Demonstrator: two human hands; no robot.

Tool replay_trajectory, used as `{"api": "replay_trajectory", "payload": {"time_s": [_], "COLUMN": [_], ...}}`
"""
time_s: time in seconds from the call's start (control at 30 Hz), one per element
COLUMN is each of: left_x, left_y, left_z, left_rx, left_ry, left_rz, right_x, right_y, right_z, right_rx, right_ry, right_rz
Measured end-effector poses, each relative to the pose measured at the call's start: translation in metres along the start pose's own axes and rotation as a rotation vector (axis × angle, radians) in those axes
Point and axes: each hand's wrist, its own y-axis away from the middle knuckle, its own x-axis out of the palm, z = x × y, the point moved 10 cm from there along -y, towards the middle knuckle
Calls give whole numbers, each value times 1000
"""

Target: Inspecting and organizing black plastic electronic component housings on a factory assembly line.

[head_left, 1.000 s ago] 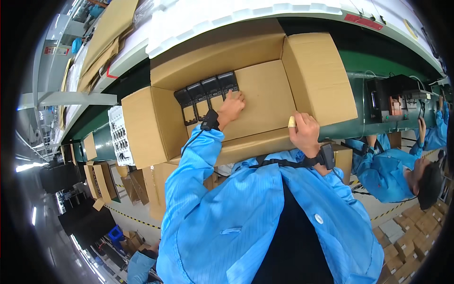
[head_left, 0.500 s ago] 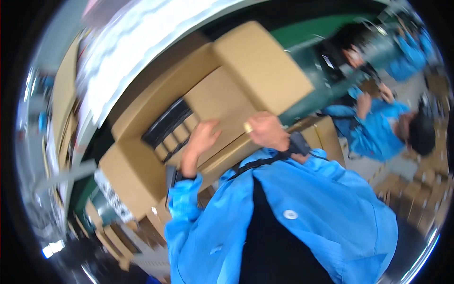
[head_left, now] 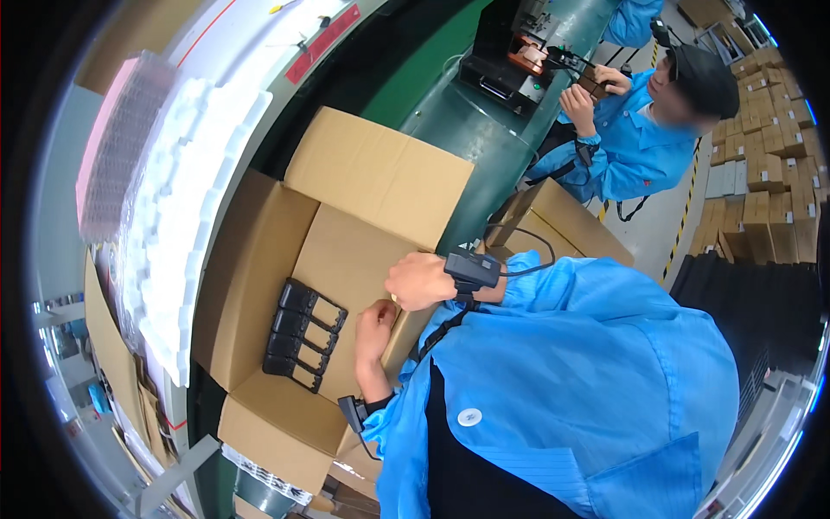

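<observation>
Red label [head_left: 322, 43]: writing illegible. Left hand [head_left: 374, 333] and right hand [head_left: 421, 282]: curled at the box [head_left: 378, 177] wall, near black frames [head_left: 298, 336]; fingers partly hidden, pinch cannot be told.

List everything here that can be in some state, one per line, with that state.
Cardboard box: open, end flaps folded outward.
Four black plastic frames: side by side inside the box.
Left hand: fingers bent, grip unclear.
Right hand: fingers curled, grip unclear.
Blue jacket: worn, open at the front.
Black wrist device: strapped on the right wrist.
</observation>
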Motion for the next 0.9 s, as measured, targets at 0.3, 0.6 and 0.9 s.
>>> {"api": "replay_trajectory", "payload": {"time_s": [0.3, 0.6, 0.9], "left_x": [0, -1, -9], "left_y": [3, 2, 0], "left_z": [8, 5, 61], "left_rx": [-25, -95, -166], "left_ry": [-19, -4, 57], "left_rz": [25, 52, 9], "right_x": [11, -2, 4], "right_y": [-17, -10, -6], "right_z": [-1, 9, 15], "right_rx": [-49, -209, -386], "right_ry": [-128, -145, -183], "right_rz": [103, -33, -122]}}
